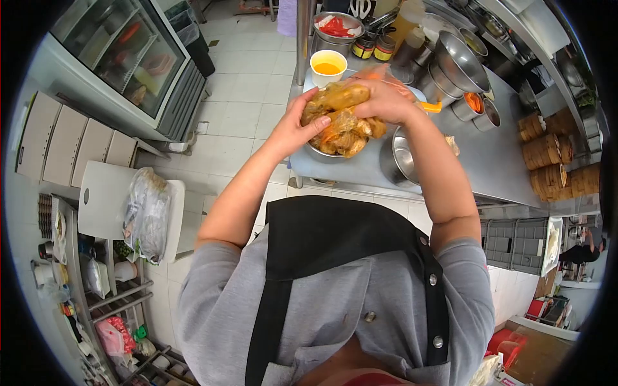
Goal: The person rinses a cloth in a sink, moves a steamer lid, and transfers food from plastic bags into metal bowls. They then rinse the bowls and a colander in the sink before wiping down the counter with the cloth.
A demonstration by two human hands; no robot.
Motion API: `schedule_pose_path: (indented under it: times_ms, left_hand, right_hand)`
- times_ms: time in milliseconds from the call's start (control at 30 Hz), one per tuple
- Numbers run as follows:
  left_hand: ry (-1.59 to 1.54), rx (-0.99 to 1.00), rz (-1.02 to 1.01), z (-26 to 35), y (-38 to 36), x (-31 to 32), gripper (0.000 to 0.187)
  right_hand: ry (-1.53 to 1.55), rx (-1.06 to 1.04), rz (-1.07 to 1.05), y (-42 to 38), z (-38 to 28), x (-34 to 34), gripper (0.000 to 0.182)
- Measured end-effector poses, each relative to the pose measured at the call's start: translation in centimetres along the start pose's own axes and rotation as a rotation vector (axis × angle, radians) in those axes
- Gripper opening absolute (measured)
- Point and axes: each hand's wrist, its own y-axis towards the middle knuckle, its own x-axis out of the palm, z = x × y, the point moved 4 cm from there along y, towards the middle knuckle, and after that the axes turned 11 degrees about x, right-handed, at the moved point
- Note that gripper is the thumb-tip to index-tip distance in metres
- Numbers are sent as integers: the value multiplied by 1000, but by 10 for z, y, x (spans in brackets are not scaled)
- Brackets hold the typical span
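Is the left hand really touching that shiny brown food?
Touching. The head view shows the left hand against the side of the shiny brown food, its thumb lying on top.

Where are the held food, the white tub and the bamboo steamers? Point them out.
Held food point(347, 137), head view: its lower part.
White tub point(325, 82), head view: its outer wall, below the rim.
Bamboo steamers point(539, 154), head view: side of one steamer.

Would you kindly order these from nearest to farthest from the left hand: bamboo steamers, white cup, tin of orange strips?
1. White cup, just beyond the left hand, slightly right.
2. Tin of orange strips, past the right hand.
3. Bamboo steamers, farthest right.
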Motion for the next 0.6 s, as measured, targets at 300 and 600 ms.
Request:
schedule_pose_path:
  times_ms: [300, 600]
  left_hand:
    - [-84, -182, 114, -30, -2, 0, 43]
    - [103, -29, -15, -3, 16, 3, 37]
  right_hand:
    - [841, -36, -73, -15, 35, -1, 50]
    - [446, -18, 201, 0, 5, 13, 44]
